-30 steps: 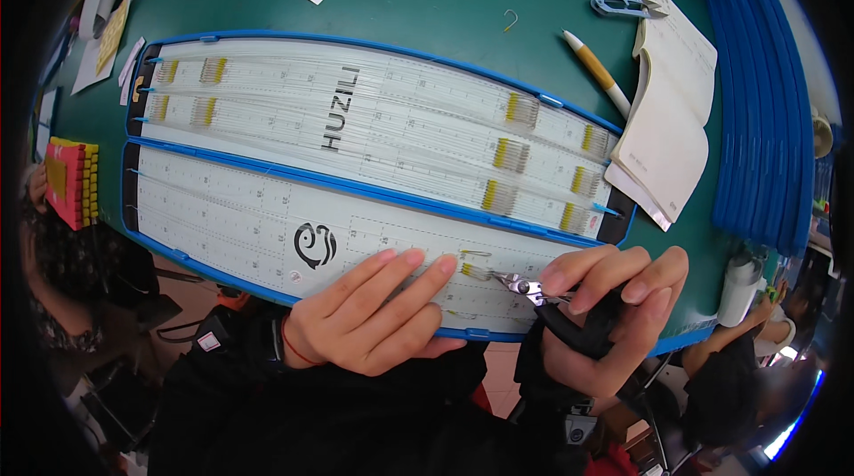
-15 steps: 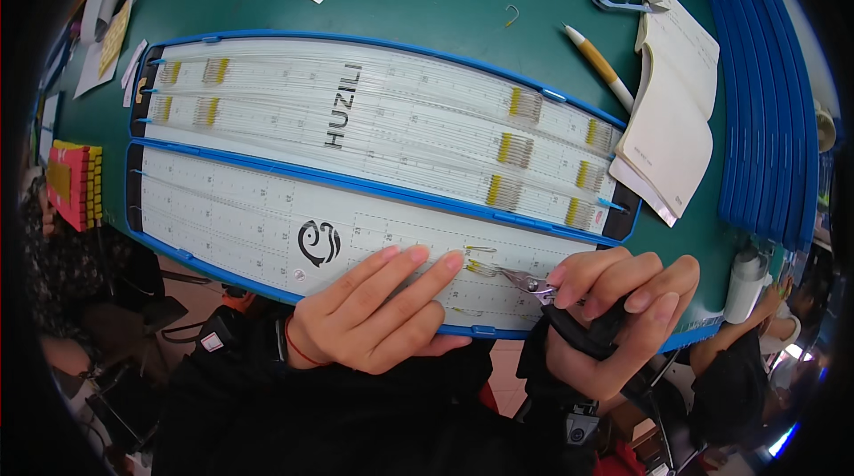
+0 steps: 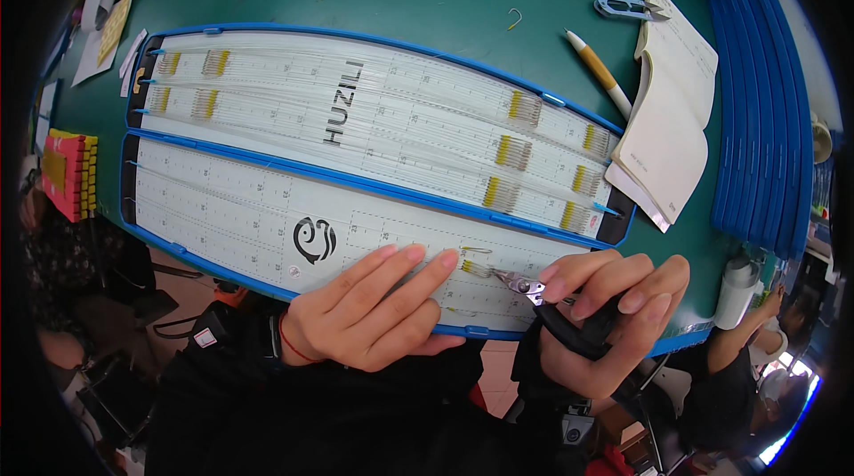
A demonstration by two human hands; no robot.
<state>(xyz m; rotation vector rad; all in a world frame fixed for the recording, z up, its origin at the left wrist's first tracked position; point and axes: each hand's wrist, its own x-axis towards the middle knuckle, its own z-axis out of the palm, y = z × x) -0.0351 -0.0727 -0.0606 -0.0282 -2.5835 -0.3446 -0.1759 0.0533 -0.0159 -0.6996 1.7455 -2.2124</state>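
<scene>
A long blue-rimmed fishing rig case (image 3: 222, 196) lies open, with fine lines and yellow-wrapped fish hooks (image 3: 511, 152) in rows across its far half. On the near half, a few hooks (image 3: 473, 268) sit between my hands, beside a single hook (image 3: 478, 250). My left hand (image 3: 369, 309) rests flat on the near half with its fingers stretched out, the index fingertip next to those hooks. My right hand (image 3: 623, 302) is wrapped round small pliers (image 3: 525, 286) with black handles. Their silver tips are at the hooks; whether they grip one I cannot make out.
Beyond the case on the green table lie a loose hook (image 3: 514, 20), a pen (image 3: 600, 71), an open notebook (image 3: 665, 142) and thread snips (image 3: 630, 7). Stacked blue cases (image 3: 765, 111) stand at right. Pink-and-yellow foam pieces (image 3: 69, 175) sit at left. Other people are at both sides.
The view has shifted slightly. Both hands stay in nearly the same place on the case, and the pliers remain at the hooks.
</scene>
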